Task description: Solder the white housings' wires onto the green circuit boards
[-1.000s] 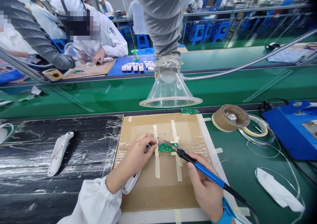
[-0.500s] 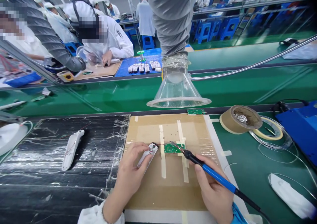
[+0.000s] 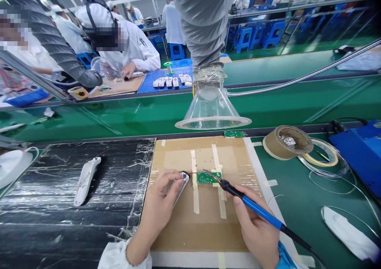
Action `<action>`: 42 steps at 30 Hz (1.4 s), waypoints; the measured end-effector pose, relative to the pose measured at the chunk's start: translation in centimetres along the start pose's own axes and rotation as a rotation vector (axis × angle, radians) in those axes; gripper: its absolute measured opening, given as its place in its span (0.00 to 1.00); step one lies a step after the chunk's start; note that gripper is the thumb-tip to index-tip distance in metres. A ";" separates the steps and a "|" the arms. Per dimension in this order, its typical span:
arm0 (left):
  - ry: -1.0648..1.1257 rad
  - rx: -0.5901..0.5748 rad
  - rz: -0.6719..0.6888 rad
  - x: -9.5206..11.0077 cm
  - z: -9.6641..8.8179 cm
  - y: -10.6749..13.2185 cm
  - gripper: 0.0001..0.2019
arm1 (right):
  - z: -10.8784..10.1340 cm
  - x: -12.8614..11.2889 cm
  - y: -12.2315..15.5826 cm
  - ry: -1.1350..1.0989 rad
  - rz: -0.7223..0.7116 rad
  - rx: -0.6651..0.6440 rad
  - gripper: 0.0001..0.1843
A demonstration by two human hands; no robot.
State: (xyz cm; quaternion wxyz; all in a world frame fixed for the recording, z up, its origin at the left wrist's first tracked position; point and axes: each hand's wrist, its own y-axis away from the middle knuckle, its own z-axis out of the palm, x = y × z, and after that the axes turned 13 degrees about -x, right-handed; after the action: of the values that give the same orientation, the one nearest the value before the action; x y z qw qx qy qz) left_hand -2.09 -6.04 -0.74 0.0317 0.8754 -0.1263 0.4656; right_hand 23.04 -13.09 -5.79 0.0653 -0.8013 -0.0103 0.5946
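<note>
My left hand (image 3: 162,197) pinches a white plastic housing (image 3: 182,185) by its sides, near its dark upper end. From that end a thin dark red wire runs right to a green circuit board (image 3: 205,177), which lies on the taped cardboard sheet (image 3: 178,233). In my right hand (image 3: 257,221) is a soldering iron (image 3: 253,205) with a blue handle, its metal tip over the board; whether the tip touches it I cannot tell. My left fingers partly hide the housing.
Above the cardboard hangs a clear fume hood (image 3: 212,110). A similar white housing (image 3: 86,181) lies on the black mat at left. To the right are a tape roll (image 3: 276,146), coiled solder wire (image 3: 342,170) and a white piece (image 3: 348,233). A co-worker (image 3: 125,43) sits across the bench.
My left fingers have closed further over the housing's upper end, covering more of it. The iron and the board stay nearly in place; the whole view has shifted slightly.
</note>
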 end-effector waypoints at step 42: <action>-0.232 -0.321 -0.036 0.0 1.8 -4.1 0.10 | 0.1 -0.6 -0.6 -0.036 -0.002 -0.054 0.10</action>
State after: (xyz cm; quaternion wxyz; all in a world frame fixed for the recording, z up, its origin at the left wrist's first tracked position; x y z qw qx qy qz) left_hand 0.41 -2.41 -1.47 0.1642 0.9089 -0.1861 0.3350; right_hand 22.76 -12.51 -5.16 0.0440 -0.7919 -0.0283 0.6084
